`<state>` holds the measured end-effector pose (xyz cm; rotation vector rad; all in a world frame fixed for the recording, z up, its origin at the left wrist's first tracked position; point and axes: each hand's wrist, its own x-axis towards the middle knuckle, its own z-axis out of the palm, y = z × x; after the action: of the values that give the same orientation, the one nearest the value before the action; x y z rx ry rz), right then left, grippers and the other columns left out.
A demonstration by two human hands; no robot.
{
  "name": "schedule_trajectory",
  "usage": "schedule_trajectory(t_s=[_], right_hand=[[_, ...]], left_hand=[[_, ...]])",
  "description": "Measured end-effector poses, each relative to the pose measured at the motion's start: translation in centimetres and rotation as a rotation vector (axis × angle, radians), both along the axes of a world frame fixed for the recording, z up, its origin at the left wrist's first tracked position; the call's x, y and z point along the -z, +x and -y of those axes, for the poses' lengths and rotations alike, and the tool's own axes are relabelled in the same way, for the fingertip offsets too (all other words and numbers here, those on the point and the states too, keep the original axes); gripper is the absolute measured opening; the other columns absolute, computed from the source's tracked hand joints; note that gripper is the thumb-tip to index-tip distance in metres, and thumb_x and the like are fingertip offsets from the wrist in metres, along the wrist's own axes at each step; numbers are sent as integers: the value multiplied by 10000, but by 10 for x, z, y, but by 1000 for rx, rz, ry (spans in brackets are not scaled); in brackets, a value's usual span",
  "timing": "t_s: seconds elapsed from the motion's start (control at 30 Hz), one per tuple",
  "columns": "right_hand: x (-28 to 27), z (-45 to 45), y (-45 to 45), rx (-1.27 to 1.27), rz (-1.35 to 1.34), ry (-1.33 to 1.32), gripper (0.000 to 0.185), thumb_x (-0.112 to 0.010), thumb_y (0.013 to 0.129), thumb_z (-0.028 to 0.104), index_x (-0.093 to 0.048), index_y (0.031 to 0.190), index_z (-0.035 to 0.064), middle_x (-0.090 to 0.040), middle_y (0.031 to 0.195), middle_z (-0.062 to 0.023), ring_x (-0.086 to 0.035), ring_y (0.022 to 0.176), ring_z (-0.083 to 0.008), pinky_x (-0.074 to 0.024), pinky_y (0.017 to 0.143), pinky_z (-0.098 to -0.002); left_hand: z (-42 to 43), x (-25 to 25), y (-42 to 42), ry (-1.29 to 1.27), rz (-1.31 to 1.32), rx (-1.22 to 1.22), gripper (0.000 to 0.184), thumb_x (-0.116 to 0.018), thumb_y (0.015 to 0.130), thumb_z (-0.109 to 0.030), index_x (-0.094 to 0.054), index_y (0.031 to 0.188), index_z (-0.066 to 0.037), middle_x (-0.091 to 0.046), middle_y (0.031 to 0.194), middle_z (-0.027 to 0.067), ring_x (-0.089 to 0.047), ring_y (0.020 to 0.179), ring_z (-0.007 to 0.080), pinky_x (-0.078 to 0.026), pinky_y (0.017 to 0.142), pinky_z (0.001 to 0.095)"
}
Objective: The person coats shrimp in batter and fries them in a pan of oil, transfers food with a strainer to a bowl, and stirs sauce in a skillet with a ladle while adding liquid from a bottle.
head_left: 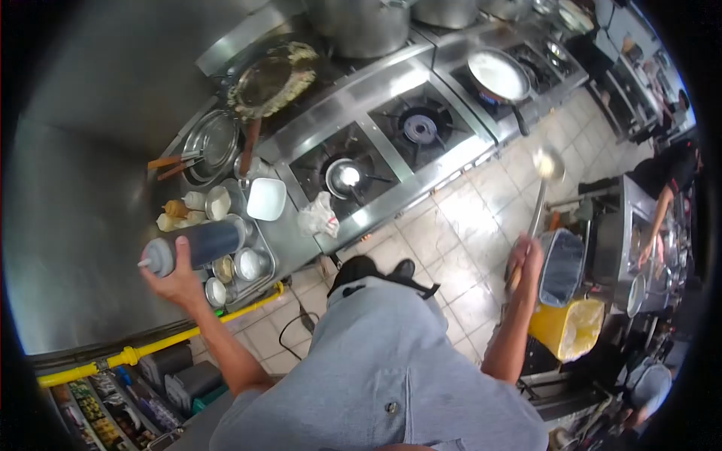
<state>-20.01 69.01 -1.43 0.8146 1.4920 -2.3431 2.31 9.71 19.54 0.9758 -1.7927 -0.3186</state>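
My left hand (176,284) is wrapped round a squeeze bottle (212,242) filled with dark liquid. The bottle lies tilted over a tray (265,282) of small containers, its nozzle pointing left. Whether it touches the tray I cannot tell. On the right, my right hand (525,255) grips the handle of a long ladle (538,207), held over the tiled floor with its bowl pointing away from me. Something pale shows in the ladle's bowl. Near the bottle are a white square dish (266,198) and several small tubs, one holding white powder (248,263).
A stove (406,177) runs along the far side, with a small pan (346,177), a white-filled frying pan (498,75) and large pots (361,26). A crumpled cloth (320,216) lies by its edge. Bins (560,267) stand right, near another person's arm (658,218).
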Motion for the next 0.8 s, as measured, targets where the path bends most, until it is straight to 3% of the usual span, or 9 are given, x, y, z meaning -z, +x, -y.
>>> schedule_trajectory(t_s=[0.07,0.1,0.2,0.27,0.3,0.37,0.57,0.7,0.8], right_hand=[[-16,-10,-64,-84,-99,66,300,-504,961,319,-630,1008,50,-396,597,41,-345,417,-89,-321,414,-274],[-42,5,-90,7,-15,76,350,-466,980,330,-621,1117,48,-393,607,42,-341,422,-90,-308,403,-269],[-23,-2,-184,-203,-144,373,347,-539,937,194,-568,1243,33,-449,633,24,-428,467,-93,-344,397,-275],[20,-10,-248,-393,-335,1021,387,-612,838,177,-583,1141,-61,-675,812,-244,-680,700,-360,-522,626,-470],[-6,1,-253,-430,-383,1234,348,-610,805,147,-598,1073,-74,-661,900,-338,-679,872,-451,-521,786,-509],[8,-4,-290,-476,-411,1393,275,-569,785,103,-599,1011,-51,-666,919,-338,-654,914,-490,-513,829,-533],[26,-48,-401,-549,-379,1396,330,-614,813,157,-608,1089,-23,-666,933,-317,-647,902,-483,-512,815,-510],[69,-86,-453,-652,-499,1280,302,-601,873,193,-612,1077,-30,-674,813,-236,-668,725,-387,-540,686,-466],[76,-83,-441,-641,-157,540,234,-548,946,188,-619,1061,-3,-561,690,-61,-543,522,-173,-454,469,-322]], left_hand=[[-38,19,-37,77,17,143,597,-898,725,-206,-601,1191,19,-648,1134,123,-620,1022,221,-495,929,363],[-61,31,-56,168,-1,268,606,-897,726,-194,-591,1198,30,-635,1125,118,-608,1015,207,-491,926,354],[-128,63,-125,412,14,531,635,-896,718,-165,-561,1227,14,-620,1108,101,-610,979,202,-493,916,340],[-172,86,-172,438,57,650,612,-902,698,-160,-568,1187,-5,-622,1082,79,-609,960,193,-498,889,338],[-190,99,-194,433,98,691,609,-906,687,-160,-571,1174,-14,-623,1076,75,-609,955,193,-501,876,340],[-227,126,-238,401,158,780,638,-917,658,-182,-576,1173,-25,-636,1073,95,-626,945,219,-509,860,353],[-321,187,-365,333,304,905,693,-927,618,-215,-577,1187,-31,-666,1059,168,-652,972,354,-518,869,438],[-363,225,-424,330,351,947,684,-917,637,-191,-570,1209,-50,-648,1099,150,-644,1000,321,-515,874,406],[-387,240,-459,320,390,932,728,-922,622,-194,-554,1231,-42,-639,1126,153,-618,1028,347,-494,904,436]])
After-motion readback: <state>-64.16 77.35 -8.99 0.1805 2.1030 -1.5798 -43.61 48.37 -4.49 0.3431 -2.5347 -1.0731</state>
